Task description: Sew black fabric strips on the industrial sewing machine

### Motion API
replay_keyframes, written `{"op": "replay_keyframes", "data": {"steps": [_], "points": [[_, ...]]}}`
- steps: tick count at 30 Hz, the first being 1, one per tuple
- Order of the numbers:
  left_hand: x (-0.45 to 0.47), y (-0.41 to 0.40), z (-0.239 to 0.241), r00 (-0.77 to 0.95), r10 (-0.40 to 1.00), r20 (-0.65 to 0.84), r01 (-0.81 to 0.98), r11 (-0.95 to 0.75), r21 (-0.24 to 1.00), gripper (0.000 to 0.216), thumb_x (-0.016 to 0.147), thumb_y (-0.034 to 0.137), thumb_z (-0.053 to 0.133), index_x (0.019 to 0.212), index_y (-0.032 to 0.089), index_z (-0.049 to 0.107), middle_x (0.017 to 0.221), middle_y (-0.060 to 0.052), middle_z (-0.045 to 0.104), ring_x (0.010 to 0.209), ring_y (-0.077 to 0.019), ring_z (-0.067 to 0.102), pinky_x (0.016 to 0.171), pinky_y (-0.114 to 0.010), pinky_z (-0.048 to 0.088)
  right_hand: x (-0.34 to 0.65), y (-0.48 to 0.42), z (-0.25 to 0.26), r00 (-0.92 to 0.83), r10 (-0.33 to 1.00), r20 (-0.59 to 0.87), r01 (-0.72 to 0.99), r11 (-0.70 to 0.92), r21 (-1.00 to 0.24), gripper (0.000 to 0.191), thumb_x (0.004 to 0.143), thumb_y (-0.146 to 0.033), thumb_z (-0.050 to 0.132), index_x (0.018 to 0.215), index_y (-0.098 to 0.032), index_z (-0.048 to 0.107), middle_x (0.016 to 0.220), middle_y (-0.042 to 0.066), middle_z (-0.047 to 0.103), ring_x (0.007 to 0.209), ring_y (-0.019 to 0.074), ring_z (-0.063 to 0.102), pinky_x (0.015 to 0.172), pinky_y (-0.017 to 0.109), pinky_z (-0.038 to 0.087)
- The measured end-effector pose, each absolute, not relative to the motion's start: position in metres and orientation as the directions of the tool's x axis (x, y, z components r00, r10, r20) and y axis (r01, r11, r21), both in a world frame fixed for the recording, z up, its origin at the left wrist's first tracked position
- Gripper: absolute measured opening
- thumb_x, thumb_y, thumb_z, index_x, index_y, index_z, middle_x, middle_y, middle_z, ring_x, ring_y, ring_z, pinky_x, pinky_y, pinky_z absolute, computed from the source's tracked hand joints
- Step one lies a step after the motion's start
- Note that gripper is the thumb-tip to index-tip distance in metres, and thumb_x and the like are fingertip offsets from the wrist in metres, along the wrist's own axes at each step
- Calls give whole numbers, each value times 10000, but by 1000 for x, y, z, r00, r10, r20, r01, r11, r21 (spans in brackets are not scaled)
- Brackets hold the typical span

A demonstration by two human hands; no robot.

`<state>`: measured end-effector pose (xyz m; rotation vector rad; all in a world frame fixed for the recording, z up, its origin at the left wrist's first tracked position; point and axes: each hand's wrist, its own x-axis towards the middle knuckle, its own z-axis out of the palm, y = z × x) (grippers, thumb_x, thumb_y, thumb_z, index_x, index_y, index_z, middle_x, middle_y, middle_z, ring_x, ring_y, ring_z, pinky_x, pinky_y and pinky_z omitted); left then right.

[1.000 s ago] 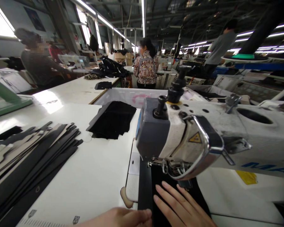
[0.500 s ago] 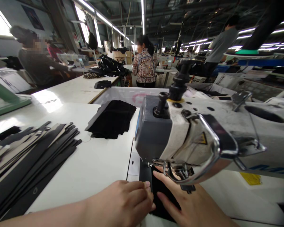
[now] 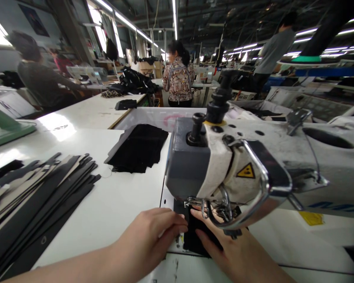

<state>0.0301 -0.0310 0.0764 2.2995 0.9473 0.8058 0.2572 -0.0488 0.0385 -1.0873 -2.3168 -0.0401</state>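
Observation:
A grey and white sewing machine point(image 3: 224, 165) stands on the white table point(image 3: 118, 204). Under its head lies a small black fabric piece point(image 3: 194, 236). My left hand point(image 3: 153, 239) rests at the piece's left edge, fingertips touching it. My right hand point(image 3: 236, 251) lies flat on the piece just below the presser foot, partly hidden by the metal guard. Neither hand grips anything.
A fanned stack of long black and grey strips point(image 3: 38, 196) lies at the left. A pile of black fabric point(image 3: 138, 147) sits behind it. Several other people work at tables farther back. A green stand point(image 3: 2, 125) is at the far left.
Both hands have slid forward toward the machine head, pushing the black piece under the foot. The piece shows shorter in front of the machine now.

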Motion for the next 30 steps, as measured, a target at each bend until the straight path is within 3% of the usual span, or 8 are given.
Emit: {"op": "replay_keyframes", "data": {"steps": [2, 4, 9, 13, 18, 22, 25, 30], "points": [[31, -36, 73, 680, 581, 447, 410, -807, 425, 400, 1101, 249, 331, 940, 147, 683, 794, -54, 749, 671, -183, 703, 598, -254, 586, 256, -49, 37, -487, 713, 504, 729, 650, -215, 284, 1043, -262, 375, 1270, -254, 546, 1040, -6, 716, 962, 155, 679, 816, 258, 596], [32, -38, 71, 751, 456, 477, 393, -890, 231, 447, 1105, 198, 252, 933, 132, 659, 768, -56, 730, 619, -175, 651, 575, -256, 567, 255, -49, 37, -485, 716, 502, 734, 646, -212, 288, 1049, -281, 373, 1276, -248, 547, 1031, -2, 710, 958, 157, 675, 815, 264, 595], [34, -39, 71, 849, 336, 408, 362, -932, 14, 442, 1068, 84, 240, 898, 107, 647, 754, -54, 686, 591, -178, 585, 636, -272, 576, 256, -50, 36, -473, 704, 529, 726, 652, -219, 273, 1056, -273, 364, 1178, -233, 604, 919, 2, 689, 861, 161, 667, 735, 269, 592], [33, -38, 70, 873, 331, 359, 361, -933, -17, 408, 1050, 66, 261, 979, 68, 664, 776, -65, 674, 618, -193, 583, 717, -305, 601, 256, -46, 39, -475, 703, 529, 729, 651, -212, 331, 1064, -287, 342, 1118, -194, 655, 850, 21, 685, 775, 176, 660, 661, 294, 591], [31, -31, 63, 865, 348, 362, 374, -928, 0, 359, 1049, 75, 324, 941, 90, 667, 769, -55, 668, 660, -194, 582, 828, -327, 601, 256, -41, 44, -494, 684, 536, 713, 672, -201, 483, 1070, -253, 231, 867, -234, 669, 838, 31, 732, 754, 182, 684, 636, 295, 581], [34, -23, 60, 835, 375, 402, 411, -912, -3, 355, 1049, 85, 346, 884, 111, 659, 791, -62, 685, 681, -199, 606, 753, -325, 594, 254, -45, 43, -499, 676, 543, 721, 671, -173, 339, 1069, -249, 324, 1052, -218, 662, 996, 54, 751, 913, 185, 709, 759, 295, 595], [38, -19, 59, 824, 404, 398, 439, -899, 4, 326, 1026, 76, 385, 830, 139, 638, 810, -57, 695, 711, -211, 633, 671, -334, 594, 252, -48, 42, -528, 657, 538, 679, 707, -197, 339, 1069, -215, 305, 1151, -197, 633, 1109, 64, 754, 1024, 159, 706, 877, 264, 586], [41, -15, 55, 808, 465, 363, 497, -868, 5, 187, 969, 68, 503, 860, 144, 634, 841, -55, 715, 766, -238, 671, 684, -359, 628, 252, -46, 41, -517, 657, 549, 699, 694, -173, 304, 1038, -183, 354, 1194, -175, 614, 1127, 90, 754, 1006, 197, 728, 830, 308, 626]]}}
